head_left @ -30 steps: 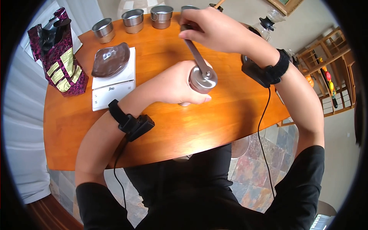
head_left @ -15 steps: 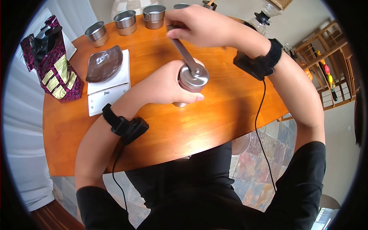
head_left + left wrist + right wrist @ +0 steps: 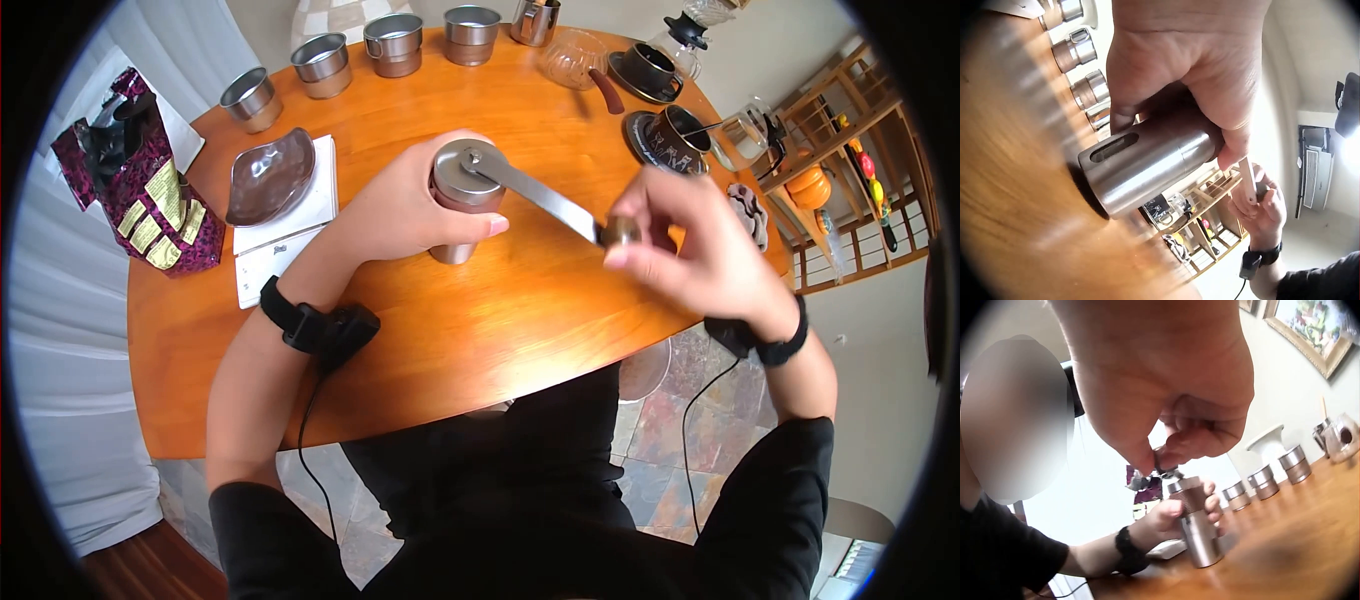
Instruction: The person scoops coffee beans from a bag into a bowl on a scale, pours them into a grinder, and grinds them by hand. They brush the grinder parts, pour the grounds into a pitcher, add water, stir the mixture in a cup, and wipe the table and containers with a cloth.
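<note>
My left hand [image 3: 405, 205] grips a hand coffee grinder [image 3: 453, 253] round its upper body, holding it upright on the wooden table. In the left wrist view the grinder's steel lower part [image 3: 1147, 178] shows a slot in its side, its base right at the tabletop. A flat metal crank [image 3: 545, 198] reaches from the grinder's lid out to the right. At its end my right hand [image 3: 700, 240] pinches the crank's knob [image 3: 622, 231] between thumb and fingers. The right wrist view shows the grinder [image 3: 1202, 544] below that hand, with the left hand wrapped round it.
To the left stand a purple patterned bag [image 3: 165, 205] and a white scale [image 3: 285, 248] bearing a brown dish [image 3: 270, 180]. Several metal cups [image 3: 393, 45] line the far edge. Farther right are a glass vessel with a handle [image 3: 575, 60], dark cups [image 3: 678, 138] and a wooden rack [image 3: 850, 150].
The crank has swung from the grinder's far side round to the right. My right hand has moved with its knob, rightward and nearer my body. The left hand still holds the grinder.
</note>
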A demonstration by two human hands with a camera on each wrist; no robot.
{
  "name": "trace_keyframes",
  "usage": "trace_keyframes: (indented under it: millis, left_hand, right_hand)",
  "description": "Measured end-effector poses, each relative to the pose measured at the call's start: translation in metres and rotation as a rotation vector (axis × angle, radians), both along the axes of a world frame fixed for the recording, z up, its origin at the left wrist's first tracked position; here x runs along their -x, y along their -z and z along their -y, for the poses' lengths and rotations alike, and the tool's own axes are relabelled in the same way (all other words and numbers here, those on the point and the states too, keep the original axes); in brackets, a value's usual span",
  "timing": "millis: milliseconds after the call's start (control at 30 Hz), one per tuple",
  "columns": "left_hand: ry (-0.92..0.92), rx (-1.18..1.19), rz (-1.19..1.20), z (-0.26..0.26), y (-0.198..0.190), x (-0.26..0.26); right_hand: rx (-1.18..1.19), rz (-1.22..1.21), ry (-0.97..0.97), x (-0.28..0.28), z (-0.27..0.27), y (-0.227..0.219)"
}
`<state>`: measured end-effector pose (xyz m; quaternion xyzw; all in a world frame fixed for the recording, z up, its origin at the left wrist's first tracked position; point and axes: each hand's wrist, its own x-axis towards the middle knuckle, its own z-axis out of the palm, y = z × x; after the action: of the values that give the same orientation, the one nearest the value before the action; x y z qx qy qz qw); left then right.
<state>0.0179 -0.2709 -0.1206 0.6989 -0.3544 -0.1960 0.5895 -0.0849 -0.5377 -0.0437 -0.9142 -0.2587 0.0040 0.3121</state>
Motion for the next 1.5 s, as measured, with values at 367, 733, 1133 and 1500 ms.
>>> trace_keyframes:
  millis: [367,733,1133,1500]
  left_hand:
    - [-0.07,0.055,0.162,0.008,0.009,0.006]
    - [-0.118,-0.209,0.154,0.006,-0.005,0.022]
    - [0.097,0.06,-0.058,0.001,0.004,0.01]
    - [0.143,0.014,-0.191,-0.009,0.005,0.002]
  right_hand:
    - [-0.027,0.351,-0.348,0.01,-0.093,0.012]
    - [0.429,0.467,-0.355,-0.092,-0.155,-0.022]
    - [0.36,0.357,-0.06,-0.121,-0.03,-0.011]
    - [0.22,0.085,-0.179,-0.001,-0.008,-0.032]
